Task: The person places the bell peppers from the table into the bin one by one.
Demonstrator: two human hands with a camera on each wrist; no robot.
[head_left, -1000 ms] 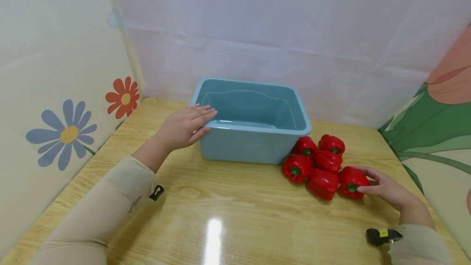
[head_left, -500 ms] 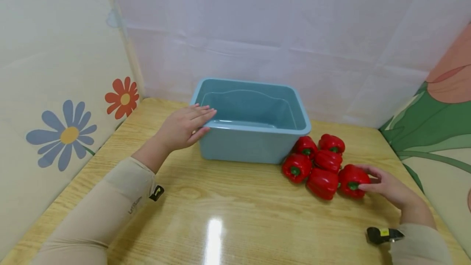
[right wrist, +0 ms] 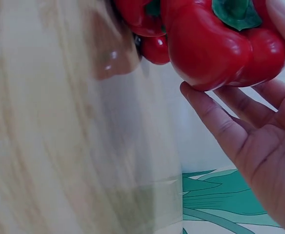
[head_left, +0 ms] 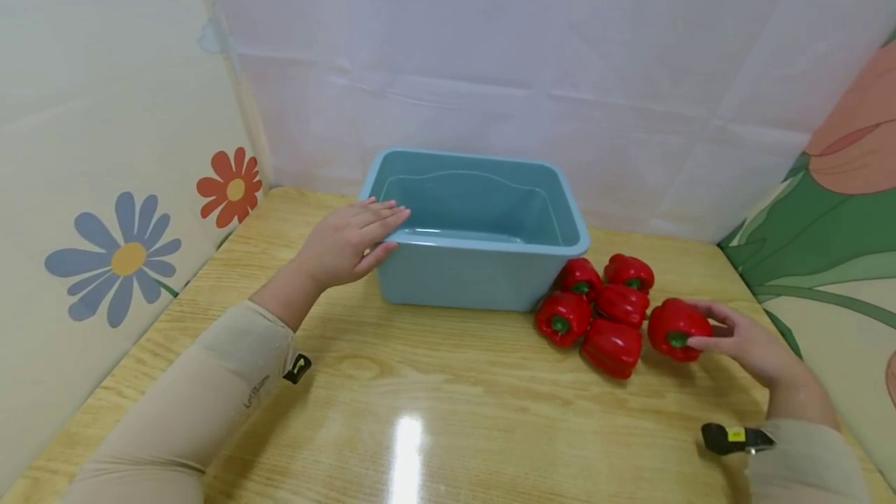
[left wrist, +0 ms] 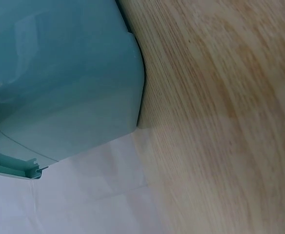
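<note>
A red bell pepper (head_left: 676, 327) with a green stem is held in my right hand (head_left: 745, 341), thumb near the stem and fingers along its far side. The right wrist view shows the same bell pepper (right wrist: 220, 48) from close by, fingertips against its skin. Several other red bell peppers (head_left: 612, 347) lie grouped just left of it. My left hand (head_left: 343, 243) rests with straight fingers on the near left rim of a blue plastic bin (head_left: 476, 274). In the left wrist view the bin's side (left wrist: 69, 83) shows, with the hand almost wholly out of frame.
The wooden table (head_left: 448, 395) carries the bin and the peppers, which crowd the bin's right front corner. Behind stands a white cloth backdrop (head_left: 490, 45). Flower-printed panels (head_left: 129, 259) close off the left and right sides.
My right hand has raised its bell pepper slightly and drawn it to the right, opening a gap from the neighbouring pepper. The left hand has stayed on the bin's rim.
</note>
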